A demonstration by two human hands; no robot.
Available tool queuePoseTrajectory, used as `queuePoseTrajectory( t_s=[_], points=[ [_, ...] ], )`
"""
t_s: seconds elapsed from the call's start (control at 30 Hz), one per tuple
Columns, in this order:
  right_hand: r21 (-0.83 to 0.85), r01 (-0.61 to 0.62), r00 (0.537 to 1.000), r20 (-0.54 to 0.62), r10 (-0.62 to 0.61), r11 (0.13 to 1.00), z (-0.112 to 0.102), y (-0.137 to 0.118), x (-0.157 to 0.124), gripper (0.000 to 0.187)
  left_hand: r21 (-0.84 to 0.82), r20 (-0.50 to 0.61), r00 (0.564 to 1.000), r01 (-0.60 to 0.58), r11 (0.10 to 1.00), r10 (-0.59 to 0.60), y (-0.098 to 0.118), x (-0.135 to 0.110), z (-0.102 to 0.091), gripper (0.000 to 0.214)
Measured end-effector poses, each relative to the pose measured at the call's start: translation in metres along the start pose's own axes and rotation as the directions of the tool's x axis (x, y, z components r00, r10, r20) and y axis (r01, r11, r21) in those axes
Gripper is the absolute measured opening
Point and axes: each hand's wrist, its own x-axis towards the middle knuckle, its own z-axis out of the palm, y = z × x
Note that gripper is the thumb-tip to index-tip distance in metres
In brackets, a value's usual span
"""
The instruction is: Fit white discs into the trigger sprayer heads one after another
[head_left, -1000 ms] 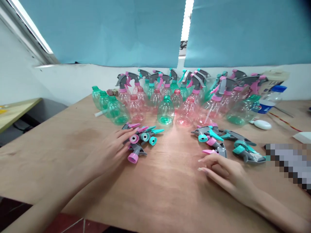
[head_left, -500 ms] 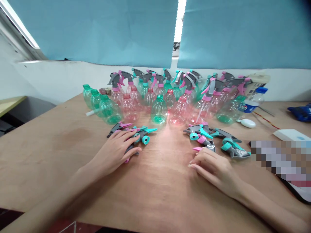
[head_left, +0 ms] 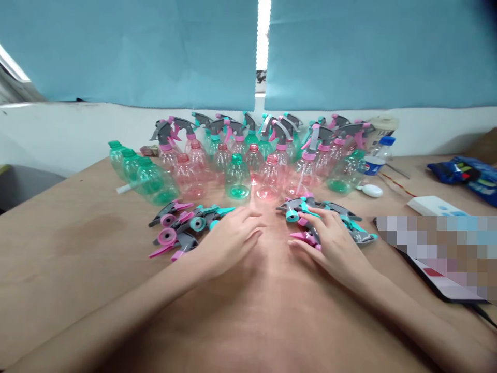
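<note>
My left hand (head_left: pixel 237 235) is just right of the left cluster of trigger spray heads (head_left: pixel 166 237), grey with pink or turquoise parts. Its fingers are stretched out to the right, with nothing seen in them. My right hand (head_left: pixel 334 239) reaches over the right cluster of spray heads (head_left: pixel 292 215), thumb and fingers apart. Its thumb lies close to a pink trigger (head_left: pixel 305 237); whether it touches is unclear. Behind the hands stand headless bottles, among them a clear green bottle (head_left: pixel 237 178) and a pink bottle (head_left: pixel 271 178).
Bottles with spray heads fitted (head_left: pixel 281 134) crowd the back by the wall. A white tube (head_left: pixel 126 188) leans at the left green bottles. To the right are a blue-capped drink bottle (head_left: pixel 382 155), a white oval object (head_left: pixel 371 191), a blue packet (head_left: pixel 466 173) and a blurred-out flat device (head_left: pixel 435 277).
My left hand has come off the left spray heads and moved right. The right hand has moved forward onto the right cluster, its fingers spreading. The view has turned slightly right.
</note>
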Motion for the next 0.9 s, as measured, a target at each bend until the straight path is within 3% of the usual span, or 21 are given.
queuePoseTrajectory(
  t_s=[0.13,0.3,0.6,0.73,0.9],
  points=[
    [-0.231,-0.043,0.998,0.044,0.055,0.972,0.003,0.01,-0.002,0.079,-0.105,0.005,0.995,-0.094,0.99,0.095,0.014,0.038,0.037,0.028],
    [-0.3,-0.052,0.983,0.153,0.102,0.953,0.001,0.015,-0.005,0.071,-0.157,-0.069,0.986,-0.161,0.974,0.152,0.027,0.056,0.063,0.028],
    [-0.332,-0.11,0.973,0.158,0.17,0.937,-0.013,-0.004,-0.002,0.055,-0.122,-0.089,0.992,-0.099,0.988,0.088,0.02,0.065,0.061,0.032],
    [-0.341,-0.116,0.969,0.166,0.181,0.933,-0.014,-0.009,-0.001,0.053,-0.076,0.007,0.98,-0.199,0.977,0.201,0.013,0.075,0.058,0.041],
    [-0.351,-0.118,0.978,0.121,0.17,0.929,-0.014,-0.008,-0.004,0.048,0.073,0.101,0.978,-0.191,0.979,0.183,0.013,0.071,0.055,0.038]
  ],
)
